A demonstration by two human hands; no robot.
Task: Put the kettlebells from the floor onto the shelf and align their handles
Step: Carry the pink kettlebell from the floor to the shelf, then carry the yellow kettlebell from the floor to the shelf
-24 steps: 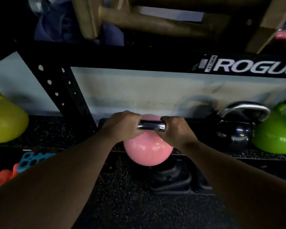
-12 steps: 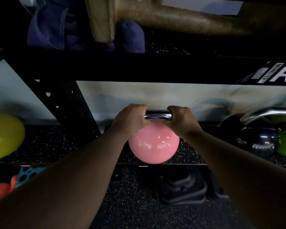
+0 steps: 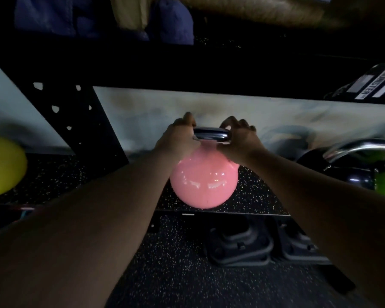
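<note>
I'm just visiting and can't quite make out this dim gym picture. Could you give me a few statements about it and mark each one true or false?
1. Both hands, the left hand and the right hand, are on the pink kettlebell's shiny handle. True.
2. The pink kettlebell is over the floor, clear of the shelf. False: it is at the shelf's front edge.
3. A black kettlebell sits to the right of the pink one. True.
4. The kettlebell at the far left is blue. False: it is yellow.

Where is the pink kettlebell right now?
The pink kettlebell sits mid-view at the shelf front edge, both hands on its handle, left of the black kettlebell.
</note>
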